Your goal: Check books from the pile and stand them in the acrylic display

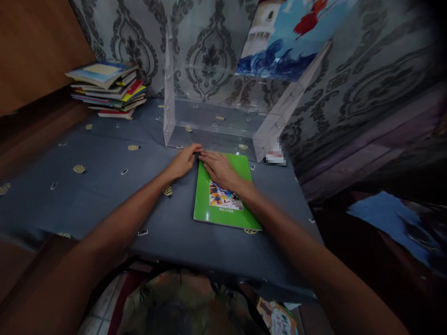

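Note:
A thin green book (226,211) with a colourful picture on its cover lies flat on the blue-grey tablecloth (104,195). My right hand (219,168) rests flat on the book's far end, fingers stretched out. My left hand (184,161) lies just left of the book's far left corner, its fingertips touching that corner and my right fingers. Right behind both hands stands an empty clear acrylic rack (216,125) with upright side panels.
A stack of several colourful books (110,88) sits at the table's back left. Patterned grey wallpaper and a lighthouse picture (279,37) are behind the rack. Blue paper (387,218) lies to the right, below table level. Another booklet (277,316) lies below the near edge.

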`<state>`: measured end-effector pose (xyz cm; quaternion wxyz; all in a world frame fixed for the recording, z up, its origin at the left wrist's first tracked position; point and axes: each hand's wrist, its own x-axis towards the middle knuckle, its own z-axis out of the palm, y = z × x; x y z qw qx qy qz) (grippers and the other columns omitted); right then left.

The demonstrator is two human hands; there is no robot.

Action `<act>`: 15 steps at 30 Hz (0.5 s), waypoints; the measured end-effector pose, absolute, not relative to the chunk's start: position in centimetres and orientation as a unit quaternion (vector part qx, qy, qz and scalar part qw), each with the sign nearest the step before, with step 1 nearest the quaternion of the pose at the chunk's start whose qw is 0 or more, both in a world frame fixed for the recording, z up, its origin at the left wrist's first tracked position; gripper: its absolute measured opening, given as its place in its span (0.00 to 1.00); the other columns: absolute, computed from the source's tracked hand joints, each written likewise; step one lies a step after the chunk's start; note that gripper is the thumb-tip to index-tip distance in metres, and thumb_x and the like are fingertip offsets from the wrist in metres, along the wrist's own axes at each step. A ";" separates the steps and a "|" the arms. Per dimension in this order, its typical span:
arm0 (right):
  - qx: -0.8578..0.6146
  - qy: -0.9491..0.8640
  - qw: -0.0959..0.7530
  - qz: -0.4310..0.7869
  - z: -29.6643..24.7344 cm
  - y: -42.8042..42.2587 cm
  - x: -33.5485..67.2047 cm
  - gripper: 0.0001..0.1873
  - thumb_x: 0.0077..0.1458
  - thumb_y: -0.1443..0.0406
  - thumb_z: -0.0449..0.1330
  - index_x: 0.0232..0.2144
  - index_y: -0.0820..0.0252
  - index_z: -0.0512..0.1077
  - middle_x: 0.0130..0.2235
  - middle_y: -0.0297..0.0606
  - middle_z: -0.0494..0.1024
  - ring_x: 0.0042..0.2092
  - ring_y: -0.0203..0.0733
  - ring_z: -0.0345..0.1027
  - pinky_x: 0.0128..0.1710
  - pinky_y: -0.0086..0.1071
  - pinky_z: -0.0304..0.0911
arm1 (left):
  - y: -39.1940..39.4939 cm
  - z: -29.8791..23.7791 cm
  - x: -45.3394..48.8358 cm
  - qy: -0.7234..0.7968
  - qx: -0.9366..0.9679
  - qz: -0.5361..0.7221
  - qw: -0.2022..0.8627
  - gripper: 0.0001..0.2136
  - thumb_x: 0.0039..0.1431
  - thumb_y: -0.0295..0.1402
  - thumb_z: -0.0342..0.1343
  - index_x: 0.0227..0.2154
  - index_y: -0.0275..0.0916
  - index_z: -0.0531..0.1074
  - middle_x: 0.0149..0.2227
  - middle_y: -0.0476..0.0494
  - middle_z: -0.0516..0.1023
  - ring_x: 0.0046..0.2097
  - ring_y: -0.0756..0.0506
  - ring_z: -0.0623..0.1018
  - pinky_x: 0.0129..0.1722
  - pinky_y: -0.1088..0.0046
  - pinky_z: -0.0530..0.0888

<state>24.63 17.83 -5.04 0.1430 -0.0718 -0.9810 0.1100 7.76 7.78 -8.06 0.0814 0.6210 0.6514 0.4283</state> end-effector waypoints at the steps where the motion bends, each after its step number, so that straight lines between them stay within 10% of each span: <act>1: -0.068 -0.981 0.145 0.109 -5.2 17.8 24.7 0.22 0.67 0.68 0.47 0.58 0.64 0.71 0.61 0.51 0.72 0.65 0.51 0.62 0.63 0.52 0.56 | 7.7 -8.0 7.8 0.653 0.620 0.427 0.081 0.22 0.58 0.20 0.43 0.54 0.37 0.67 0.53 0.38 0.79 0.57 0.44 0.77 0.61 0.58 0.71; 15: -0.021 -0.981 0.153 0.120 -4.8 15.2 27.8 0.21 0.67 0.65 0.50 0.58 0.58 0.73 0.61 0.43 0.74 0.65 0.52 0.61 0.63 0.53 0.58 | 7.4 -7.4 8.0 0.659 0.625 0.410 0.082 0.21 0.59 0.19 0.43 0.53 0.36 0.67 0.54 0.38 0.79 0.58 0.44 0.77 0.61 0.59 0.70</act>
